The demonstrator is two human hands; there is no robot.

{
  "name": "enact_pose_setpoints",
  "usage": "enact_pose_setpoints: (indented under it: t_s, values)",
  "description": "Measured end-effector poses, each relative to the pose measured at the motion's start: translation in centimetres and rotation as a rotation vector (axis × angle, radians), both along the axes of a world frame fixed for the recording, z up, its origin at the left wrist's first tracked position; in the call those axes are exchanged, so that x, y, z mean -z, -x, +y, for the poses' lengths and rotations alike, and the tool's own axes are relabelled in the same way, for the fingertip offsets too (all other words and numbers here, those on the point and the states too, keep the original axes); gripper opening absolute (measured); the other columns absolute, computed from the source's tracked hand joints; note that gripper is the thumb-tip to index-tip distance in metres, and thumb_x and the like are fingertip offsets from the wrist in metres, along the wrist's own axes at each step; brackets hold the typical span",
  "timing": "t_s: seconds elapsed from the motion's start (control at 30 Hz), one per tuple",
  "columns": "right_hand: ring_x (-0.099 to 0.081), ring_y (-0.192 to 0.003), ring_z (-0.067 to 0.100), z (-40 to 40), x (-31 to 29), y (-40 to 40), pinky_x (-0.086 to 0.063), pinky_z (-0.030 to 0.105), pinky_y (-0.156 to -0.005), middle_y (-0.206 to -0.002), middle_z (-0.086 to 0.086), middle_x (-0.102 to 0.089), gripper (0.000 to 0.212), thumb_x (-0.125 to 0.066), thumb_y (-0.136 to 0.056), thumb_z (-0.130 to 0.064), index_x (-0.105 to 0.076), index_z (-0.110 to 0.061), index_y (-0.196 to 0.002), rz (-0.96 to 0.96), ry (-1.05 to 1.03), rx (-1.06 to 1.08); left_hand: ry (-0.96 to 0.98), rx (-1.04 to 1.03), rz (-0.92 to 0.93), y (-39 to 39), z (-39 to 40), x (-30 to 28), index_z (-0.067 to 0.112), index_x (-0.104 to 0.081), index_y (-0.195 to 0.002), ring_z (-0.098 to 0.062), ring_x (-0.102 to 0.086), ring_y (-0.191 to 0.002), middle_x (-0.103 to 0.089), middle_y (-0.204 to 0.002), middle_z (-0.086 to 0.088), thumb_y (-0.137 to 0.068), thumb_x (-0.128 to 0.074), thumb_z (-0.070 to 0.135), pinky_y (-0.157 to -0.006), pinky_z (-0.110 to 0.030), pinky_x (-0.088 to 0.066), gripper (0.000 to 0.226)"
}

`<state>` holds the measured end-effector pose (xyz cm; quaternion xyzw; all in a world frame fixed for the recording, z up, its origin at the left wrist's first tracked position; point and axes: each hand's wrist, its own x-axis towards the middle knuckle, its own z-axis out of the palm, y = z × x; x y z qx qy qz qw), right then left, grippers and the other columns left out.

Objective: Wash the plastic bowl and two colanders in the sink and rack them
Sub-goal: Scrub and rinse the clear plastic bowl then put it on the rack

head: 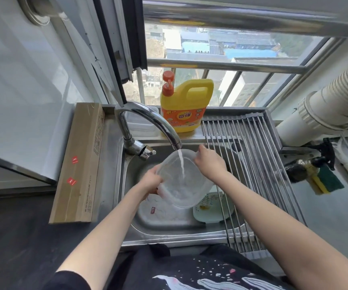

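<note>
Both hands' grip — curled on plastic bowl (181, 181)

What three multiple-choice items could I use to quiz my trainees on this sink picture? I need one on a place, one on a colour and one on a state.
1. Where does the detergent bottle stand?
A. on the ledge behind the sink, by the window
B. inside the sink basin
C. on the cardboard box

2. What colour is the bottle's body?
A. blue
B. yellow
C. white

3. What is the state of the faucet?
A. off
B. running into the clear plastic bowl
C. running onto the drying rack

Answers:
1 A: it sits on the steel ledge beside the drying rack.
2 B: the body is yellow, with orange caps.
3 B: a stream falls into the bowl, which the left hand and right hand hold by its rim.
</note>
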<state>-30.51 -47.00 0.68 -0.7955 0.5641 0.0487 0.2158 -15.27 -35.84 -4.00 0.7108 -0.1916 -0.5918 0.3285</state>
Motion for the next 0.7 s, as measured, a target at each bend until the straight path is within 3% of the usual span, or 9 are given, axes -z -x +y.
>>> enact_pose_setpoints:
  t_s: [0.07, 0.17, 0.23, 0.3, 0.4, 0.47, 0.57, 0.7]
  values:
    - [-0.061, -0.084, 0.034, 0.3, -0.7, 0.4, -0.044, 0.035, -0.062, -0.097, 0.013, -0.064, 0.019, -0.042, -0.096, -0.029, -0.049, -0.011, -0.100, 0.013, 0.047, -0.033, 0.044, -0.041, 0.032, 0.3, -0.3, 0.4, 0.030, -0.050, -0.122, -0.018, -0.059, -0.070, -0.061, -0.094, -0.003, -0.087, -0.041, -0.009, -0.043, -0.023, -0.049, 0.053]
    - [-0.060, -0.080, 0.035, 1.2, -1.6, 0.8, -0.047, 0.038, -0.065, -0.086, 0.013, -0.064, 0.017, -0.044, -0.093, -0.027, -0.043, -0.016, -0.079, -0.054, 0.049, -0.098, 0.038, -0.226, 0.055, 0.7, -0.7, 1.8, 0.011, -0.058, -0.119, -0.017, -0.061, -0.071, -0.065, -0.089, -0.004, -0.088, -0.054, 0.001, -0.058, -0.026, -0.050, 0.033]
    - [-0.056, -0.074, 0.033, 1.7, -2.3, 1.0, -0.043, 0.036, -0.060, -0.075, 0.010, -0.060, 0.023, -0.044, -0.091, -0.022, -0.039, -0.019, -0.069, -0.112, 0.005, -0.078, 0.019, -0.223, 0.085, 1.0, -0.9, 2.5, 0.003, -0.062, -0.110, -0.018, -0.061, -0.068, -0.066, -0.080, -0.005, -0.087, -0.055, -0.001, -0.064, -0.028, -0.050, 0.024]
    - [-0.049, -0.065, 0.030, 2.0, -2.8, 1.2, -0.037, 0.033, -0.052, -0.062, 0.003, -0.047, 0.030, -0.043, -0.087, -0.016, -0.033, -0.020, -0.059, -0.188, -0.034, -0.007, 0.017, -0.174, 0.118, 1.6, -1.1, 2.3, 0.004, -0.062, -0.109, -0.019, -0.061, -0.072, -0.067, -0.086, -0.006, -0.086, -0.052, -0.005, -0.066, -0.029, -0.050, 0.026]
    - [-0.056, -0.050, 0.029, 2.4, -3.8, 1.1, -0.047, 0.033, -0.040, -0.060, 0.001, -0.045, 0.030, -0.041, -0.083, -0.011, -0.033, -0.021, -0.056, -0.268, -0.142, 0.132, -0.009, -0.147, 0.060, 2.2, -1.3, 2.4, 0.016, -0.056, -0.107, -0.018, -0.058, -0.069, -0.061, -0.092, -0.005, -0.086, -0.054, -0.002, -0.054, -0.027, -0.046, 0.028]
    - [-0.055, -0.038, 0.023, 2.6, -4.2, 1.0, -0.037, 0.022, -0.032, -0.060, 0.005, -0.046, 0.025, -0.043, -0.080, -0.008, -0.033, -0.016, -0.059, -0.303, -0.206, 0.197, -0.039, -0.159, 0.060, 2.2, -1.2, 3.2, 0.015, -0.056, -0.102, -0.019, -0.059, -0.064, -0.063, -0.091, -0.010, -0.084, -0.055, -0.003, -0.052, -0.027, -0.047, 0.026]
    - [-0.053, -0.029, 0.015, 2.4, -4.6, 0.8, -0.034, 0.017, -0.031, -0.053, 0.006, -0.047, 0.026, -0.051, -0.081, -0.010, -0.037, -0.013, -0.059, -0.351, -0.267, 0.257, -0.075, -0.119, 0.111, 2.7, -0.9, 4.0, 0.010, -0.061, -0.109, -0.022, -0.064, -0.072, -0.067, -0.089, -0.009, -0.084, -0.057, -0.002, -0.064, -0.029, -0.054, 0.027]
    - [-0.053, -0.036, 0.015, 1.3, -5.4, 0.7, -0.036, 0.019, -0.035, -0.054, 0.002, -0.050, 0.031, -0.057, -0.085, -0.024, -0.039, -0.015, -0.062, -0.341, -0.273, 0.282, 0.029, -0.031, -0.136, 4.4, -0.5, 4.1, 0.019, -0.043, -0.131, -0.028, -0.060, -0.102, -0.058, -0.110, -0.001, -0.087, -0.055, 0.008, -0.084, -0.037, -0.050, 0.047]
